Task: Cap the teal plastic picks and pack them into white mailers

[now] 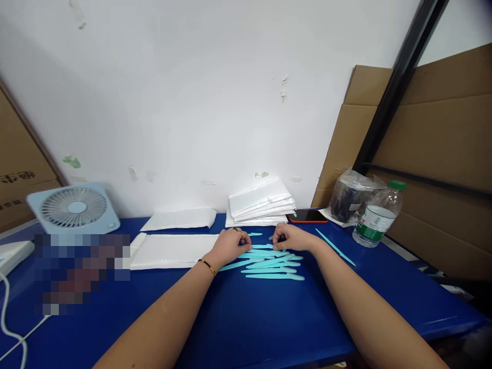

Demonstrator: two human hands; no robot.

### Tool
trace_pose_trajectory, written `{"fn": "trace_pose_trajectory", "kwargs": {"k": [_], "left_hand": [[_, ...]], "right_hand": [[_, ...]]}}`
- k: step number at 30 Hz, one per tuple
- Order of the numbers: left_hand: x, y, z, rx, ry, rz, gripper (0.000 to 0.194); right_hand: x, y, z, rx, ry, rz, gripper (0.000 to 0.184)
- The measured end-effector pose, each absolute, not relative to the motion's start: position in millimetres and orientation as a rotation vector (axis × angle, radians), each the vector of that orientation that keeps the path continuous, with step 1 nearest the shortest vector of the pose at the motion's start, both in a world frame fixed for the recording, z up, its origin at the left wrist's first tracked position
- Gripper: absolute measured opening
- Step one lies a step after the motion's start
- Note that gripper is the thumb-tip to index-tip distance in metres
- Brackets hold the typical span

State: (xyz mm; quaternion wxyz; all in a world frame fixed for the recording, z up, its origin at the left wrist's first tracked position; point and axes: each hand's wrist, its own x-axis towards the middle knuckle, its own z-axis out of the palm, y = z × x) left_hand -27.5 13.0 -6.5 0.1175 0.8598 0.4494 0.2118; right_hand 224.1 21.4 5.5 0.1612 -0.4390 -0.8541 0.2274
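bracelet: dark, gold accents | ring: gold-toned, left hand | forearms: bare

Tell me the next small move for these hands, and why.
Probably straighten the teal stick between the left hand and right hand. Both hands' fingertips are at its ends, and the pile just nearer the wearer lies at mixed angles. Whether either hand grips it is unclear.
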Motion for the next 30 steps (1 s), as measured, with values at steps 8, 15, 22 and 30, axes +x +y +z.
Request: {"fn": "trace_pose_trajectory", "kwargs": {"k": [8,15,22,30], "left_hand": [[-37,24,-9,2.371,1.471,0.502,0.016],[-37,18,-6,2.506,1.465,0.674,0.022],[-29,11,-7,2.628,1.366,0.548,0.015],[-28,13,-11,2.59,1.259,0.623,0.02]], "right_hand": [[232,29,4,-1.286,-2.396,0.677,0.021],[279,42,-2,-1.448,-2.264,0.442,0.024],[292,39,-3,-1.547,-2.384,0.706,0.016],[227,24,-4,-1.254,-2.321,0.756,0.021]]}}
